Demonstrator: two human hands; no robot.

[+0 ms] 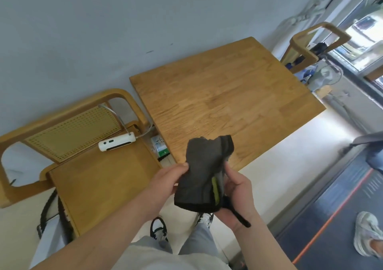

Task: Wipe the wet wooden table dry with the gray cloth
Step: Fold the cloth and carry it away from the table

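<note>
The gray cloth (202,174) is folded, with a yellow-green tag on its edge, and is held in the air in front of the near edge of the wooden table (228,95). My left hand (165,181) pinches the cloth's left side between thumb and fingers. My right hand (238,191) grips its right side, thumb up along the fold. A dark strap hangs under my right palm. The tabletop is bare wood; I cannot make out wet patches on it.
A wooden chair (68,145) with a cane back stands left of the table, a white device (117,143) with a cable on its seat. A second chair (310,46) is at the table's far end. Another person's shoe (369,234) is on the dark mat at right.
</note>
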